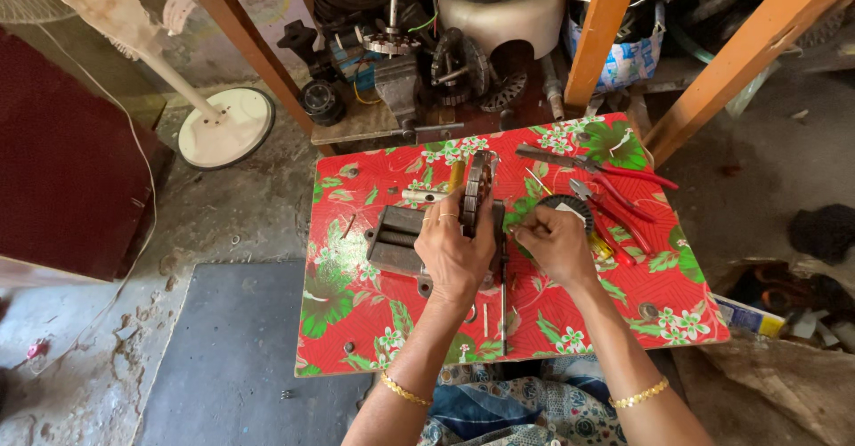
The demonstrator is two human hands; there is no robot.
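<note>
Metal stator in left hand.

Things are being laid out on a small table.
A round metal part is being held up in the middle, pliers lying to its right, a fan base standing far left.

On the red, flower-patterned worktop lie two red-handled pliers near its far right corner, while a white round fan base stands on the concrete floor beyond, a dark red cabinet at left, orange wooden posts behind.
</note>
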